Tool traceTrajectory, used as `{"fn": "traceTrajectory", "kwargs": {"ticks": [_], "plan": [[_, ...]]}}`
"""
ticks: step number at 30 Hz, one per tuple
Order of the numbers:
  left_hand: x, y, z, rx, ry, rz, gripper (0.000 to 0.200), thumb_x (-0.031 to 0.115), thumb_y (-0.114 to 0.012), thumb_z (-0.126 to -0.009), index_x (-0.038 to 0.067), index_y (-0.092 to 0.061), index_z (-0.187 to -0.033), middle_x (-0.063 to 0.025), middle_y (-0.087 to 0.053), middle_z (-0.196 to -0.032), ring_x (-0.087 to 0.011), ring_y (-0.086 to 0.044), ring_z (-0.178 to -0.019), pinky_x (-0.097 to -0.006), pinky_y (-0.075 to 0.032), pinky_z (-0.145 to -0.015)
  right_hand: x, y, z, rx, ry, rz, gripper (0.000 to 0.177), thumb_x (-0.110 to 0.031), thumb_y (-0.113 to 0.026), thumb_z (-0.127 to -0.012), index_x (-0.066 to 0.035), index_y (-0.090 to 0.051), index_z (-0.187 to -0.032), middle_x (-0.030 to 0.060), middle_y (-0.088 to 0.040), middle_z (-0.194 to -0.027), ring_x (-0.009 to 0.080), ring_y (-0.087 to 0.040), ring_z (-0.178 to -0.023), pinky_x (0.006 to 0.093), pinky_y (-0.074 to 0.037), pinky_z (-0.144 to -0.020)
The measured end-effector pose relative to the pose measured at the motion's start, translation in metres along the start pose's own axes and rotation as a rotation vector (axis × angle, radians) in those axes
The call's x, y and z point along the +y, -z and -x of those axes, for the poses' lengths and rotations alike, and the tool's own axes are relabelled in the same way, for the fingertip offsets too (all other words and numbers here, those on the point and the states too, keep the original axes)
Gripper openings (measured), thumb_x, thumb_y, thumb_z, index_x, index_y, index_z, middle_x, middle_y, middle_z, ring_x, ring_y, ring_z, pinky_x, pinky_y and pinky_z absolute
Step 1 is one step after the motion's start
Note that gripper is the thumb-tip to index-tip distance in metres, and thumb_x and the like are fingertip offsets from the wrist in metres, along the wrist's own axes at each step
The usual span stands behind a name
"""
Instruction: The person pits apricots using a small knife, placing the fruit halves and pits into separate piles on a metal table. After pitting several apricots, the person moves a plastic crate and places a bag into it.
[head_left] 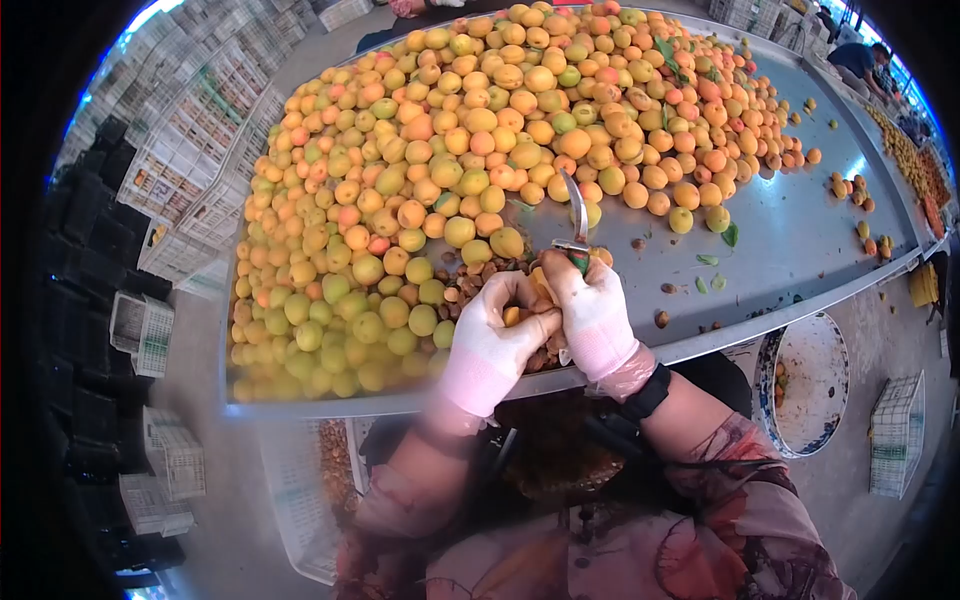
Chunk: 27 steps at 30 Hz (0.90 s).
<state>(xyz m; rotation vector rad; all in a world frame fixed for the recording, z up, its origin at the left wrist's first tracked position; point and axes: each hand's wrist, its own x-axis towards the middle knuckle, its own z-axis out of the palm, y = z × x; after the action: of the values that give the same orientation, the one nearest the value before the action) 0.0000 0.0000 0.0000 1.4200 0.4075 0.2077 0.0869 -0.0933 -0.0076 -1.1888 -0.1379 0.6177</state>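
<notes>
Both hands wear white and pink gloves with bare fingertips and meet over the near edge of the metal table (660, 285). My left hand (495, 340) is closed on an orange apricot piece (513, 316), partly hidden by the fingers. My right hand (592, 312) grips a small knife (577, 212) by its handle, the curved blade pointing up and away. The right thumb is close to the fruit between the hands. Brown pits (478, 272) lie just beyond and beneath the hands. A large heap of orange and yellow-green apricots (480, 120) covers the table's left and far parts.
Stacked crates (190, 150) stand at the left, with smaller crates (175, 455) on the floor. A round basin (810, 385) and a crate (897, 433) are at the right. Green leaves (730, 236) lie on the table. Another person (855, 60) is at the far right.
</notes>
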Motion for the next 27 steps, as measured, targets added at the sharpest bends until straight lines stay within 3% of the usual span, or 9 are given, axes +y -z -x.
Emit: {"fn": "traceTrajectory", "kwargs": {"ticks": [3, 6, 8, 13, 15, 16, 17, 20, 27], "plan": [[-0.002, -0.002, 0.002, 0.036, -0.061, 0.034, 0.016, -0.001, -0.068, -0.084, 0.004, -0.053, -0.087, 0.0007, -0.057, -0.079, -0.0056, -0.054, -0.068, -0.0202, -0.046, -0.062, 0.001, 0.001, -0.002, -0.001, 0.034, 0.012, 0.017, -0.018, -0.062, -0.093, -0.001, -0.061, -0.098, -0.0039, -0.057, -0.081, 0.0033, -0.049, -0.073, 0.0211, -0.042, -0.064], [0.005, 0.001, 0.004, 0.036, 0.056, -0.016, 0.017, 0.008, -0.070, -0.085, 0.003, -0.054, -0.087, -0.0002, -0.057, -0.082, -0.0056, -0.054, -0.071, -0.0209, -0.046, -0.064, -0.001, 0.004, -0.005, 0.039, -0.029, -0.020, 0.016, -0.017, -0.061, -0.094, -0.001, -0.061, -0.096, -0.0042, -0.057, -0.080, 0.0029, -0.047, -0.072, 0.0211, -0.041, -0.063], [-0.007, 0.013, 0.001, 0.069, -0.162, -0.228, 0.025, 0.020, -0.069, -0.087, 0.000, -0.056, -0.096, -0.0043, -0.059, -0.088, -0.0096, -0.057, -0.078, -0.0246, -0.048, -0.071, 0.001, 0.002, -0.008, 0.060, 0.035, -0.103, 0.016, -0.017, -0.060, -0.094, -0.001, -0.061, -0.095, -0.0044, -0.056, -0.080, 0.0026, -0.046, -0.072, 0.0207, -0.040, -0.062], [-0.009, 0.018, -0.008, 0.232, -0.187, -0.312, 0.041, 0.027, -0.064, -0.092, -0.005, -0.055, -0.116, -0.0137, -0.062, -0.103, -0.0183, -0.059, -0.098, -0.0304, -0.046, -0.089, 0.000, 0.009, -0.012, 0.003, 0.257, 0.019, 0.014, -0.014, -0.059, -0.096, 0.000, -0.060, -0.097, -0.0037, -0.057, -0.083, 0.0031, -0.048, -0.076, 0.0202, -0.042, -0.066], [-0.001, 0.015, -0.003, 0.121, -0.266, -0.270, 0.039, 0.027, -0.059, -0.095, -0.004, -0.055, -0.118, -0.0132, -0.062, -0.108, -0.0183, -0.058, -0.102, -0.0297, -0.044, -0.091, 0.002, 0.010, -0.008, -0.015, 0.298, 0.022, 0.013, -0.013, -0.059, -0.096, 0.000, -0.059, -0.099, -0.0029, -0.058, -0.085, 0.0033, -0.049, -0.077, 0.0202, -0.043, -0.068], [0.000, 0.018, -0.001, 0.029, -0.136, -0.278, 0.024, 0.012, -0.052, -0.095, -0.002, -0.057, -0.113, -0.0155, -0.061, -0.107, -0.0265, -0.061, -0.095, -0.0318, -0.047, -0.085, 0.004, 0.010, -0.004, -0.059, 0.303, 0.045, 0.013, -0.010, -0.058, -0.096, 0.001, -0.058, -0.102, -0.0016, -0.059, -0.089, 0.0038, -0.050, -0.080, 0.0207, -0.044, -0.071], [0.003, 0.018, 0.001, 0.031, -0.137, -0.280, 0.024, 0.012, -0.052, -0.095, -0.002, -0.057, -0.113, -0.0155, -0.061, -0.107, -0.0265, -0.061, -0.095, -0.0318, -0.047, -0.085, 0.005, 0.010, 0.000, -0.103, 0.308, 0.068, 0.014, -0.008, -0.058, -0.096, 0.002, -0.058, -0.106, -0.0003, -0.060, -0.092, 0.0042, -0.052, -0.083, 0.0211, -0.045, -0.073], [0.008, 0.025, 0.000, -0.232, -0.561, -0.760, 0.025, 0.005, -0.052, -0.083, 0.001, -0.059, -0.106, -0.0179, -0.062, -0.105, -0.0370, -0.060, -0.097, -0.0364, -0.049, -0.084, 0.004, 0.012, 0.002, -0.170, 0.257, 0.021, 0.018, -0.007, -0.059, -0.095, 0.002, -0.057, -0.111, 0.0012, -0.060, -0.097, 0.0052, -0.053, -0.087, 0.0226, -0.046, -0.078], [-0.003, 0.023, -0.005, -0.088, -0.309, -0.645, 0.027, 0.004, -0.056, -0.084, -0.001, -0.058, -0.111, -0.0175, -0.063, -0.106, -0.0340, -0.060, -0.099, -0.0339, -0.048, -0.088, 0.003, 0.017, -0.009, -0.041, 0.166, -0.141, 0.017, -0.013, -0.059, -0.096, 0.000, -0.060, -0.108, -0.0018, -0.060, -0.091, 0.0042, -0.051, -0.083, 0.0212, -0.044, -0.072]]}}
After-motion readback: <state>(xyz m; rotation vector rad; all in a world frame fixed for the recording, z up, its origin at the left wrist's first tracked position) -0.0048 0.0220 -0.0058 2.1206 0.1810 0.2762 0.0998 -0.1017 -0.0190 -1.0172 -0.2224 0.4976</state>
